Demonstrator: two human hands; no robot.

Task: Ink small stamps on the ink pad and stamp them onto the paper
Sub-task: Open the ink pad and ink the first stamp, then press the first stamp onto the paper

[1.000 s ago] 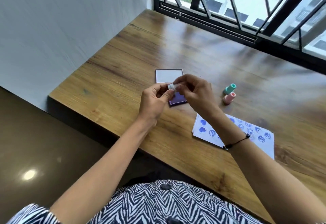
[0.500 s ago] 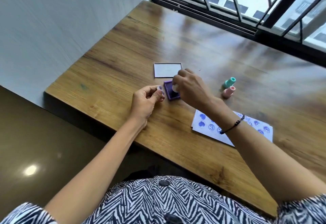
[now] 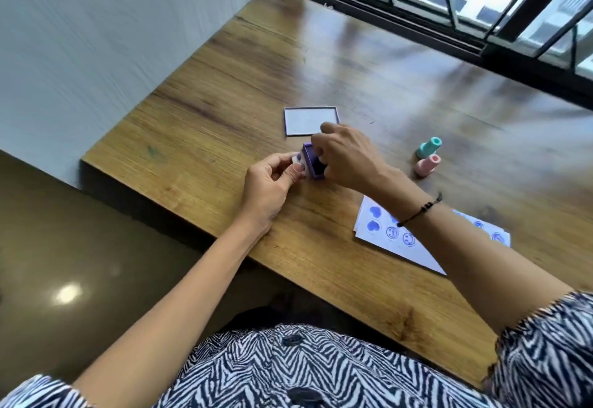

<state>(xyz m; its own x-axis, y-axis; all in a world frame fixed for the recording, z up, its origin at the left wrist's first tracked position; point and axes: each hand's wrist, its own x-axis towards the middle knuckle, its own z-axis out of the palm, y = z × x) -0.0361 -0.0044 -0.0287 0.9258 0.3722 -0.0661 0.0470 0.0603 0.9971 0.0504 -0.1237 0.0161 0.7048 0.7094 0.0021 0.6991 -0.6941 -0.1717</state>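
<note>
A small purple ink pad (image 3: 310, 161) lies open on the wooden table (image 3: 199, 125). My right hand (image 3: 348, 157) is closed over the pad, fingertips down on its dark inked face; the small white stamp it pinches is almost hidden under the fingers. Just left of the pad, my left hand (image 3: 272, 184) pinches a small white cap (image 3: 296, 159) with a purple smear between thumb and forefinger. The white paper (image 3: 382, 244), printed with blue hearts and smiley faces, lies to the right, partly under my right forearm.
The pad's flat lid (image 3: 309, 120) lies behind the pad. A teal stamp (image 3: 429, 147) and a pink stamp (image 3: 426, 165) rest on their sides to the right. A wall runs along the left, a barred window along the back, and the table's front edge is near my body.
My hands pulled apart: the left kept the cap, while the right carried the white stamp down onto the ink pad. The camera view shifted slightly.
</note>
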